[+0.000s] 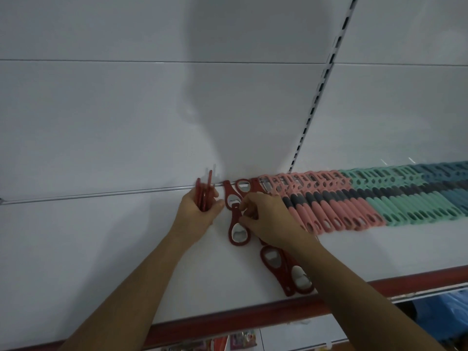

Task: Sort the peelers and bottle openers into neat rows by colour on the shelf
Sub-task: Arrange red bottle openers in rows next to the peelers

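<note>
My left hand (196, 215) grips a bunch of dark red bottle openers (203, 192) on edge, near the back of the white shelf (101, 249). My right hand (263, 219) pinches one red bottle opener (238, 230) that lies flat, its round end toward me. More red openers (236, 192) lie against the back panel, and others (286, 272) lie loose under my right forearm near the front edge. To the right runs a tidy row of pink peelers (336, 206), then mint green ones (405, 201) and darker teal ones (450, 173).
The shelf has a red front lip (253, 316). A white back panel rises behind, with a slotted upright (319, 97). Coloured packets (238, 340) hang below the shelf, and something blue (443, 317) shows at the lower right.
</note>
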